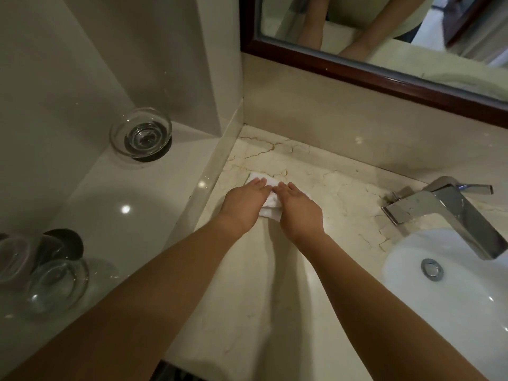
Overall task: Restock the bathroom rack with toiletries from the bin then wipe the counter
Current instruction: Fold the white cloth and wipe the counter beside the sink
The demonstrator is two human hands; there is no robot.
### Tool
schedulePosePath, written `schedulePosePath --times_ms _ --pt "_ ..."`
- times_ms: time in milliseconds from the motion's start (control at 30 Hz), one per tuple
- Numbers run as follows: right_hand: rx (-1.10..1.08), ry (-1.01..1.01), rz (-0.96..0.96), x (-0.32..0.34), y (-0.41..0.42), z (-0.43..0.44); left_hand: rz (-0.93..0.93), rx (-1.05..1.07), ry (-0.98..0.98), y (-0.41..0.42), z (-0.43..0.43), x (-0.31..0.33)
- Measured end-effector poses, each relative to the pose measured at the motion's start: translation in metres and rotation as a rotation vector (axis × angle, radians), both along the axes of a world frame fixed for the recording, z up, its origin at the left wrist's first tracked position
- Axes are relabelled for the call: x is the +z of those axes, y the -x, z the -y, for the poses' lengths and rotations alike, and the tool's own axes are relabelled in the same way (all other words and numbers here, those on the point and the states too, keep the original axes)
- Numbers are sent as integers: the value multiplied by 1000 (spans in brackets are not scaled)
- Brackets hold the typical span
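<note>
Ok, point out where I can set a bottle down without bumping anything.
Bare counter lies between the cloth and the faucet, back to the wall. The side ledge is free between the glass dish and the tumblers. Crowded: the corner where left hand and right hand press the cloth.

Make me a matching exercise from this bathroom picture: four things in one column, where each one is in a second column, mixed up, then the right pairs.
Things
1. white cloth
2. round glass dish
3. chrome faucet
4. mirror

Places
A. on the wall above the counter, upper right
B. on the marble counter, pressed under the left hand and right hand
C. over the white basin, at the right
D. on the side ledge, left of the counter

Pairs: 1-B, 2-D, 3-C, 4-A
</note>
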State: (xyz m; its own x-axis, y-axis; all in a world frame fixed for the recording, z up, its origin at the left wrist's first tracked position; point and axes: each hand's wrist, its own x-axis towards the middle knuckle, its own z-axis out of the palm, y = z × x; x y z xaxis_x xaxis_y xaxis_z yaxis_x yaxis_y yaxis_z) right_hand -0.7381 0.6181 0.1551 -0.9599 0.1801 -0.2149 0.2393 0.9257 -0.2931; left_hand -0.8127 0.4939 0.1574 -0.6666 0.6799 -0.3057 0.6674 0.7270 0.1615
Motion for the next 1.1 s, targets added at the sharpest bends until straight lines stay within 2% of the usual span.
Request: schedulePosePath --times_ms 500,933,1033,1100 --pt "-73 -58 -19 -12 50 -55 0 -26 -60 54 -60 -8" --pt "-57 -189 -271 -37 82 -84 -59 3 -109 82 -95 -24" --pt "-64 -122 -245 -32 78 -83 -39 0 -87 80 -93 -22" --pt "-43 -99 -144 -24 71 -82 -42 -10 -79 73 -90 -21"
